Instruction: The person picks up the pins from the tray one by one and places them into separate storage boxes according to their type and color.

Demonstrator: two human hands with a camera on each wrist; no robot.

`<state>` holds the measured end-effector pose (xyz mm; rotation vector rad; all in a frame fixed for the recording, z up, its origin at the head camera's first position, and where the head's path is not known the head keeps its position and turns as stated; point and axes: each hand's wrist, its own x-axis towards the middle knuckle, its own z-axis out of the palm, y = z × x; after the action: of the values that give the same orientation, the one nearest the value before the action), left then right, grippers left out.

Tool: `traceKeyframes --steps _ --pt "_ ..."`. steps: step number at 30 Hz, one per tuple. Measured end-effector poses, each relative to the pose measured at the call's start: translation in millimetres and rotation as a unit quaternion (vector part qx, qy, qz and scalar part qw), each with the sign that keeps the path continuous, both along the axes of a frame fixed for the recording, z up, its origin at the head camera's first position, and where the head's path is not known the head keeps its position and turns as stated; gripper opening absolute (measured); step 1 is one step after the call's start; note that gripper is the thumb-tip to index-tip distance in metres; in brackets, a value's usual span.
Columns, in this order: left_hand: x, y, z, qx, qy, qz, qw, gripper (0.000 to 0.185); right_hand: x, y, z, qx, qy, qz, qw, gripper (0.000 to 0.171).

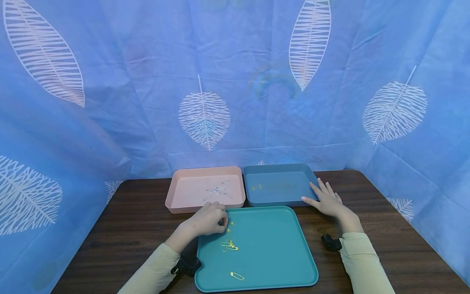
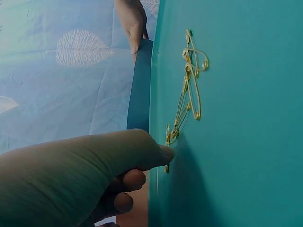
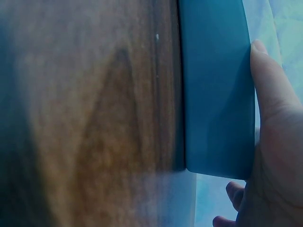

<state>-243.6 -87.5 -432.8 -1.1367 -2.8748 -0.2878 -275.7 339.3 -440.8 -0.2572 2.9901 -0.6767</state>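
Observation:
A teal tray (image 1: 271,253) lies in front of me with several gold safety pins on it: a tangled cluster (image 1: 229,246) (image 2: 189,90) and a single pin (image 1: 236,276) near the front. My left hand (image 1: 223,222) is at the tray's far left corner with its fingers curled. Its thumb tip (image 2: 163,153) pinches a small gold safety pin (image 2: 167,165) against the tray surface (image 2: 246,142). My right hand (image 1: 324,200) (image 3: 270,118) rests with straight fingers on the front right corner of a blue tray (image 1: 279,192) (image 3: 218,94).
A pink tray (image 1: 191,192) holding several silver safety pins (image 1: 216,190) stands behind the teal tray, left of the blue one. A few gold pins (image 1: 256,187) lie in the blue tray. All stand on a dark wooden table (image 1: 139,228), enclosed by blue leaf-print cloth.

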Motion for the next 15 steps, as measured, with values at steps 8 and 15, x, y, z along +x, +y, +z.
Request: traceKeyframes --steps 8,15 --pt "-0.1 1.5 -0.7 -0.002 0.048 0.007 0.9988 0.006 2.1 -1.3 2.1 -0.001 -0.001 -0.001 1.0 0.091" --pt "0.8 2.2 -0.7 -0.013 0.068 0.007 0.9976 0.007 1.8 -2.1 3.0 0.003 -0.002 -0.002 1.0 0.09"
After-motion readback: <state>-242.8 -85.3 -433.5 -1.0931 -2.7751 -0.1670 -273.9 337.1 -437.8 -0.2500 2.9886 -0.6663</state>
